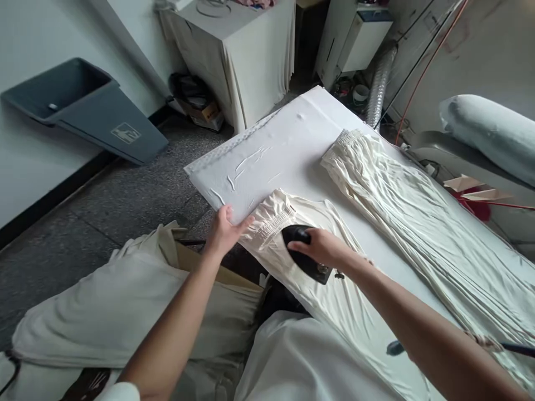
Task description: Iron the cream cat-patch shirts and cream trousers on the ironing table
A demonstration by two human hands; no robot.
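My right hand (324, 247) is closed around the handle of a black iron (304, 257), which rests on a cream garment (330, 289) just behind its gathered elastic waistband (271, 220). My left hand (225, 229) lies flat with fingers stretched out, pressing the waistband edge against the near-left corner of the white ironing table (267, 161). A second cream pleated garment (422, 223) lies spread along the right side of the table, apart from both hands.
A heap of cream cloth (125, 312) sits low at the left beside the table. A grey bin (87, 106) leans on the left wall. A draped white stand (246, 50), a ribbed duct hose (378, 83) and a padded press arm (489, 131) stand behind.
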